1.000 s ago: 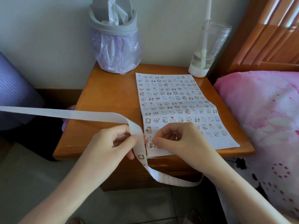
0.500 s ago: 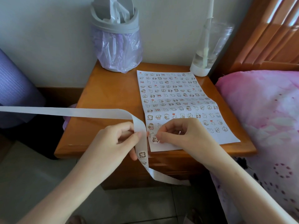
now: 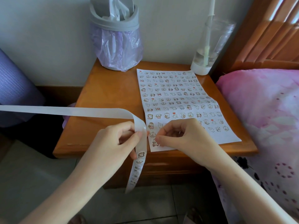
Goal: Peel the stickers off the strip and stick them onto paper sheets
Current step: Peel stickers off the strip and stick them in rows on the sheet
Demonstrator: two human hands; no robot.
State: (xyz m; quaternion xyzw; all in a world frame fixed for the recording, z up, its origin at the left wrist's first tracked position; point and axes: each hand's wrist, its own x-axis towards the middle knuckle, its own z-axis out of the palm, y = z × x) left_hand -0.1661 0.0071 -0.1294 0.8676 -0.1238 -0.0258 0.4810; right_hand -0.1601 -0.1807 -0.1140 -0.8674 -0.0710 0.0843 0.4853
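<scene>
**Sticker going down at the near-left corner of the sheet**

Your left hand (image 3: 113, 143) grips the sticker strip (image 3: 64, 110) at its bend, thumb on top and fingers curled behind. From there the bare backing runs out to your left, close to level, past the frame edge. The other leg hangs straight down in front of the surface (image 3: 110, 97) toward the floor (image 3: 32, 183), still carrying a column of stickers.

Your right hand (image 3: 182, 136) has its fingers curled in, with thumb and forefinger tips meeting on one sticker (image 3: 155, 143) at the near-left corner of the paper sheet (image 3: 229, 138).

The sheet lies flat, long axis running from the front edge toward the wall, with the far end skewed slightly left. Its near-left corner sits at the front edge of the surface, and its far-right corner is just beside the base of a clear cup (image 3: 208, 46). Rows of stickers fill most of it, and white paper shows along the near edge and near-right corner.

Bare wood lies left of the sheet. A grey bin with a purple liner (image 3: 116, 46) stands at the far-left corner. Pink bedding (image 3: 258, 110) borders the right side.
</scene>
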